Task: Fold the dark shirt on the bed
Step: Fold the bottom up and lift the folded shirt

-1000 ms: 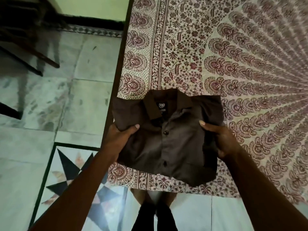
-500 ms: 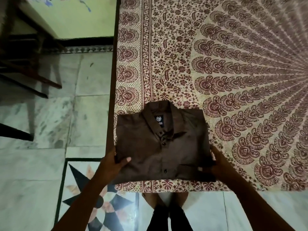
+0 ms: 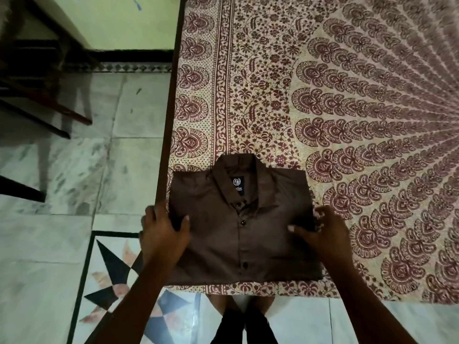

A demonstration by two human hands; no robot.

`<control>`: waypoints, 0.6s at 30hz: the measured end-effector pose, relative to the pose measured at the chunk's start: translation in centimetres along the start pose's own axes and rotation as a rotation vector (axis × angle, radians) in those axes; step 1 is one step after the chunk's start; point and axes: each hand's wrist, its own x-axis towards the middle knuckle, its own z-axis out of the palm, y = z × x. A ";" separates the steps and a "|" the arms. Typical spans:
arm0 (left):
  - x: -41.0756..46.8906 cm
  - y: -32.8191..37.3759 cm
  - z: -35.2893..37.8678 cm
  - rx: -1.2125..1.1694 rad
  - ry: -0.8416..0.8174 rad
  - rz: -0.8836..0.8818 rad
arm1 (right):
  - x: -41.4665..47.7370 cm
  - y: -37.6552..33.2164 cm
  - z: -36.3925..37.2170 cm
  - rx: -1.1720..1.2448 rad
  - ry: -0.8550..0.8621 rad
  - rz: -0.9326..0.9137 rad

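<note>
— Risk first, since we are nearly done: the dark shirt (image 3: 238,232) lies folded into a compact rectangle at the near left corner of the bed (image 3: 372,120), collar toward the far side, buttons up. Its left edge runs right along the bed's edge.

— So what could we spoil from here?

— Our left hand (image 3: 164,239) has its thumb on top of the left edge and the fingers wrapped around the side; our right hand (image 3: 320,234) does the same on the right edge. The hands are well apart, one on each side. If we draw them out too fast, we judge the layers tucked underneath could drag and the fold would spring open.

— Are we gripping or only pressing?

— Hard to tell in this dim light; the fingers look loosely curled, but what they do under the cloth is hidden.

— Anything else?

— A nudge to the left could tip the bundle off onto the floor (image 3: 62,244), given how close it sits to the corner.

— And the surface?

— A printed bedspread (image 3: 273,83), cream with maroon paisley fans and a floral border, lying flat. Left of it we see pale marble tiles with a dark star inlay (image 3: 116,276), dark wooden furniture legs (image 3: 49,100) farther off, and a light green wall (image 3: 129,23) beyond.
</note>
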 end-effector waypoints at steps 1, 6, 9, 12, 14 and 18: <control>1.3 0.8 -0.1 -0.071 0.014 0.030 | 1.0 -0.8 0.2 0.063 0.065 -0.048; 7.7 3.8 -0.1 -0.186 -0.028 0.007 | 6.9 -5.8 0.7 0.152 0.150 -0.184; 8.6 4.1 -0.1 -0.192 0.031 -0.004 | 8.3 -7.2 0.6 0.092 0.148 -0.155; 8.8 4.3 0.0 -0.158 0.087 0.032 | 8.6 -6.8 0.5 0.103 0.222 -0.160; 8.9 4.5 0.3 -0.123 0.096 0.069 | 8.9 -6.2 0.7 0.093 0.247 -0.179; 5.9 4.5 0.7 0.236 0.283 0.184 | 7.4 -5.4 2.0 -0.001 0.372 -0.182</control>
